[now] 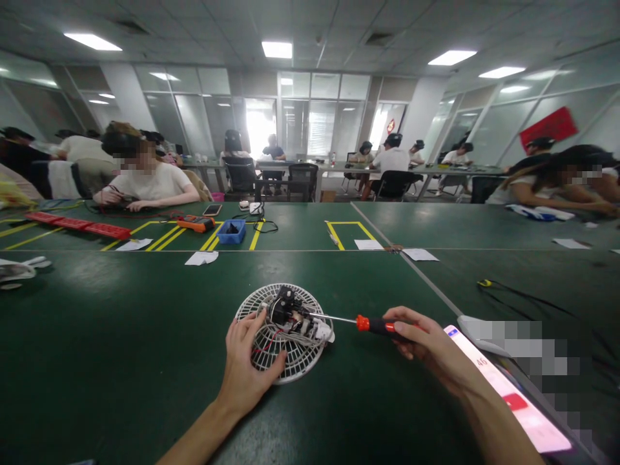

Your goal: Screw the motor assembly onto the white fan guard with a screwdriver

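A round white fan grille lies on the green table, with a black motor part and loose grey and red wires on top of it. My left hand grips the grille's left side, fingers on the upper edge and thumb over the lower ribs. From the right, my right hand holds a red and black screwdriver by its handle. The screwdriver's shaft points left and its tip reaches the mechanism beside the motor; the exact contact spot is too small to tell.
A lit phone lies right of my right forearm. Farther back are a blue bin, an orange meter, red trays and paper sheets. A person sits across the table at left.
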A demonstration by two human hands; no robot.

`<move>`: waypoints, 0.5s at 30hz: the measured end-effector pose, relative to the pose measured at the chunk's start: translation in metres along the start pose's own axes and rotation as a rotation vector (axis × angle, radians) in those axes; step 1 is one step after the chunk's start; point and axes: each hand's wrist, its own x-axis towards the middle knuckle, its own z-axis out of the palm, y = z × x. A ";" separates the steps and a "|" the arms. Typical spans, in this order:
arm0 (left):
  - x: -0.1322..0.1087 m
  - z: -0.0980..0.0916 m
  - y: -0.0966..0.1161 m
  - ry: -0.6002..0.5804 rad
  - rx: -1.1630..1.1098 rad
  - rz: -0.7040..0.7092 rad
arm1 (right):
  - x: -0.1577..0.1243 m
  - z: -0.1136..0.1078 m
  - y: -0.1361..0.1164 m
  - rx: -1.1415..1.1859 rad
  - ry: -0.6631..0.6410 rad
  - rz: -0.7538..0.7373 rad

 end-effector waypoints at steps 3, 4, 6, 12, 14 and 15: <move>0.000 -0.001 0.001 -0.009 0.006 -0.001 | -0.002 0.003 -0.001 0.088 0.002 -0.077; 0.000 -0.001 0.001 -0.008 0.006 -0.004 | -0.003 0.005 -0.002 0.117 0.003 -0.092; 0.000 -0.001 0.001 -0.005 0.002 -0.009 | -0.004 0.007 -0.002 0.141 0.008 -0.110; -0.001 0.000 0.000 -0.014 -0.018 -0.030 | -0.002 0.011 0.000 0.098 0.005 -0.088; -0.001 0.001 0.000 -0.011 -0.021 -0.035 | 0.000 0.013 0.001 0.041 0.033 -0.007; -0.001 0.001 -0.001 -0.010 -0.022 -0.039 | 0.001 0.015 0.002 0.001 0.057 0.029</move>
